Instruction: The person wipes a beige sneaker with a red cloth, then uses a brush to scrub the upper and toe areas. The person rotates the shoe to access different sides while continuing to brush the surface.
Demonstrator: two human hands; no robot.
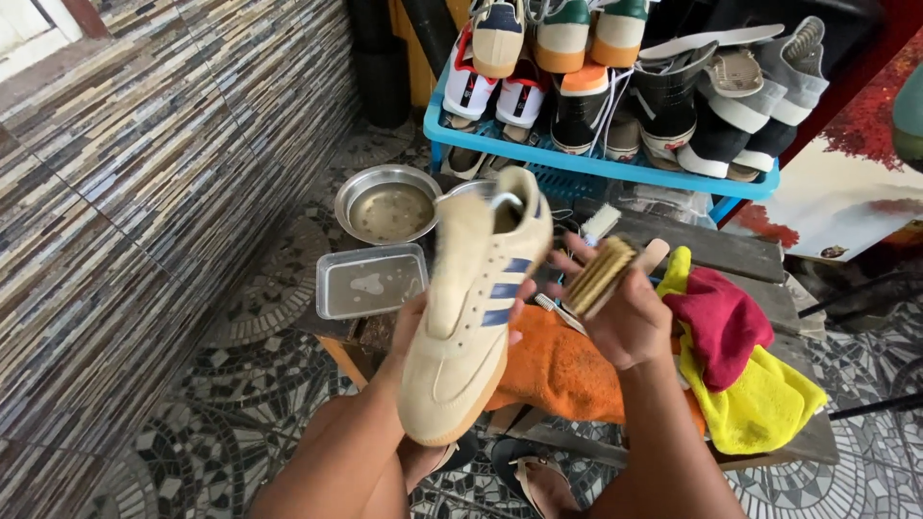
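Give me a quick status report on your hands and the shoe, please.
Left hand holds beige sneaker, toe toward camera. Right hand grips brush beside it. Nothing between them.

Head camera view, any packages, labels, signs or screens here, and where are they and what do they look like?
No packages, signs or screens show.
Heel tab label: on a white sneaker in the blue rack, small, red and dark.
Picture panel: right edge beside the rack, white with red foliage.
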